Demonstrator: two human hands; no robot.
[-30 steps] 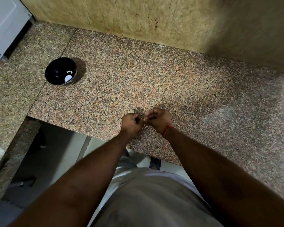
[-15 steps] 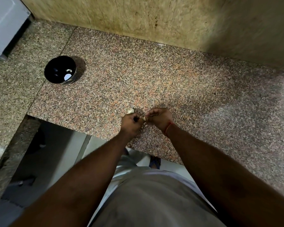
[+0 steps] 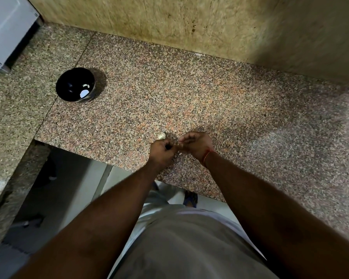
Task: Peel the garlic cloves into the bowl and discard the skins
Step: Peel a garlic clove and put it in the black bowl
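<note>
Both hands meet low over the front edge of the speckled granite counter [image 3: 210, 101]. My left hand [image 3: 162, 151] is curled and pinches a small garlic clove [image 3: 176, 146] that barely shows between the fingertips. My right hand [image 3: 196, 143] has its fingers bent toward the same clove and pinches at its skin. Just beyond the left hand a pale unpeeled clove [image 3: 161, 135] lies on the counter. A black bowl [image 3: 75, 84] stands far to the left with a couple of white peeled pieces inside.
A tan stone wall [image 3: 189, 23] closes the back and right of the counter. A white appliance [image 3: 6, 27] sits at the far left corner. The counter's front edge runs right under my wrists, with floor below.
The two hands have stayed together over the same spot, the right fingers shifting slightly on the clove. The loose clove beyond the left hand shows more plainly.
</note>
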